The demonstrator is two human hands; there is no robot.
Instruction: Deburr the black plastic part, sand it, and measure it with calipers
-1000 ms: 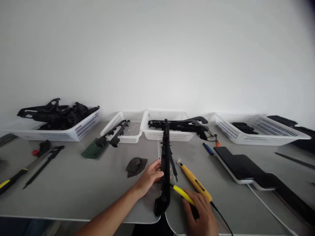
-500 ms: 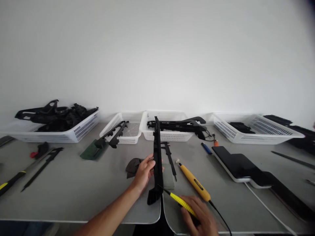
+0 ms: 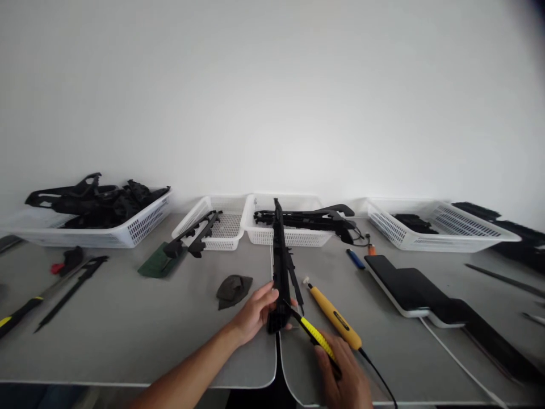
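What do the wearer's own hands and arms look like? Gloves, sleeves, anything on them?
Left hand: bare, no glove; left forearm also bare as far as the frame shows, no sleeve, watch or band visible. Right hand: ungloved too; the bottom edge cuts it off, so any sleeve there can't be told. No cables or markings visible on either.

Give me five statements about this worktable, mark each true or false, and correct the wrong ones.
1. The left grip holds the long black part. True.
2. The right grip holds the corded yellow tool. False: it holds the slimmer, yellow-handled tool.
3. The green piece lies right of the dark scrap. False: it lies to the left.
4. The blue item lies near the orange one. True.
5. The leftmost basket holds nothing. False: black parts are heaped in it.
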